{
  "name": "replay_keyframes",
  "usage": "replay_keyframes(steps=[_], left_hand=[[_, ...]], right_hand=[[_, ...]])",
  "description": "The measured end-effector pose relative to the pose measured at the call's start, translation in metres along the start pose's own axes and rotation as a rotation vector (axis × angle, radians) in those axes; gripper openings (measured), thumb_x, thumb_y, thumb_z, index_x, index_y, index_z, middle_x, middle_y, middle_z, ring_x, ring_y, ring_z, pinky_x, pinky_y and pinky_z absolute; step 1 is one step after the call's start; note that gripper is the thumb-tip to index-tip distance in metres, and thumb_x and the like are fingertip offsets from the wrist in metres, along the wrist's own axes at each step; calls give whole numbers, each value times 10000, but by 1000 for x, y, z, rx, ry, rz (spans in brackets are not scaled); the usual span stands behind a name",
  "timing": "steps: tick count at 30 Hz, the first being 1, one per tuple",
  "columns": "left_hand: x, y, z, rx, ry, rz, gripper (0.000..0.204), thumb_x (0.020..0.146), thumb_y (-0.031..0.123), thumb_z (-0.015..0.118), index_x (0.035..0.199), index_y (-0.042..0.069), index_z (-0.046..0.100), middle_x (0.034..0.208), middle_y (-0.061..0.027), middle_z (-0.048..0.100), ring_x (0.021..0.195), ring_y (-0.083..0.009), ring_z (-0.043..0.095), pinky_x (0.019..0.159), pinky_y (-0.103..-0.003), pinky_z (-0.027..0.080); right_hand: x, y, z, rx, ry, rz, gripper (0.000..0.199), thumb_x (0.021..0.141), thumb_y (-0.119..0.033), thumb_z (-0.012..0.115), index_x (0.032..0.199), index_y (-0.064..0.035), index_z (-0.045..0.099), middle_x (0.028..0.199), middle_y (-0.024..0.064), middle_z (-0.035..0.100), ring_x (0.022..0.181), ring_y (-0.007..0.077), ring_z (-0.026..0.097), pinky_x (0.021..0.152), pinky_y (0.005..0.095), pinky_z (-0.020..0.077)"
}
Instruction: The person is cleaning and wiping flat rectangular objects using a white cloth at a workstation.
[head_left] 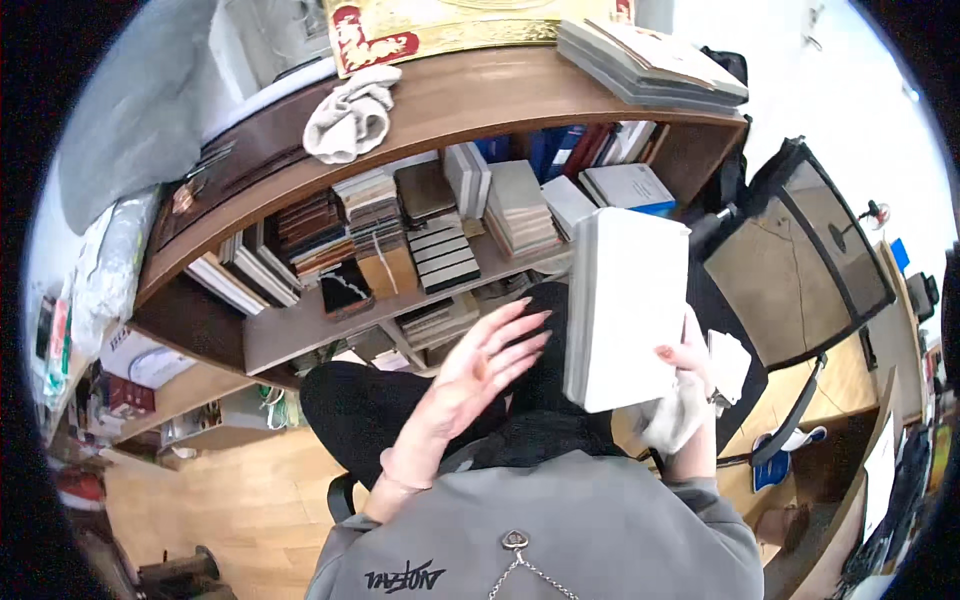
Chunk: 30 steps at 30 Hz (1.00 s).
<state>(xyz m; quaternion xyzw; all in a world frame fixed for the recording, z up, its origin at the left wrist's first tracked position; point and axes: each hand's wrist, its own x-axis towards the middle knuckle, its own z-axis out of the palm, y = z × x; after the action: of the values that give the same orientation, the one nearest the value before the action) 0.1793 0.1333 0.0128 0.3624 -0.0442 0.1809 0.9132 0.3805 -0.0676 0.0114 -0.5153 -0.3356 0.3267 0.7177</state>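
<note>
My right hand (692, 355) grips a thick white book-like block (635, 310) with a layered grey edge, its thumb lying over the white face. The block is held up over my lap. A crumpled white cloth (672, 415) hangs at the same hand, below the block; whether the fingers hold it too is hidden. Left of the block, apart from it, my left hand (478, 370) is raised with its fingers spread and nothing in them.
Before me stands a brown shelf unit (470, 88), its compartments packed with sample boards (522, 205) and books. On top lie a greyish cloth (352, 115) and a stack of grey slabs (650, 75). A dark-framed chair (790, 260) stands at right.
</note>
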Motion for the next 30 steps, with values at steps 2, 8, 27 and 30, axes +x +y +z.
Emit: replay_keyframes(steps=[2, 8, 27, 30], left_hand=[[-10, -8, -10, -33, -60, -60, 635, 781, 280, 679, 1239, -18, 356, 1178, -140, 486, 1085, -185, 503, 913, -302, 417], [-50, 22, -21, 227, 503, 70, 509, 782, 194, 686, 1178, -13, 440, 1073, -92, 555, 957, -115, 545, 809, -253, 449], [-72, 41, -24, 521, 717, 591, 384, 825, 171, 648, 1098, -40, 480, 923, -44, 591, 797, -79, 540, 719, -222, 448], [-75, 42, -17, 721, 583, 578, 482, 763, 157, 703, 1122, -56, 461, 936, -58, 594, 825, -104, 565, 734, -242, 466]], right_hand=[[19, -10, 63, -51, -184, 16, 626, 671, -88, 701, 1215, 22, 412, 1052, 90, 579, 940, 135, 559, 800, 270, 468], [57, -7, 104, -311, -237, 315, 516, 783, -205, 635, 1215, -7, 435, 1058, 123, 572, 835, 119, 563, 719, 242, 468], [50, 24, 203, -1092, -386, -982, 418, 601, -81, 697, 1016, -87, 652, 1151, 144, 568, 1087, 330, 516, 954, 422, 350], [61, 15, 208, -1079, -341, -1069, 409, 601, -79, 698, 1007, -79, 650, 1139, 144, 572, 1095, 332, 516, 968, 440, 349]])
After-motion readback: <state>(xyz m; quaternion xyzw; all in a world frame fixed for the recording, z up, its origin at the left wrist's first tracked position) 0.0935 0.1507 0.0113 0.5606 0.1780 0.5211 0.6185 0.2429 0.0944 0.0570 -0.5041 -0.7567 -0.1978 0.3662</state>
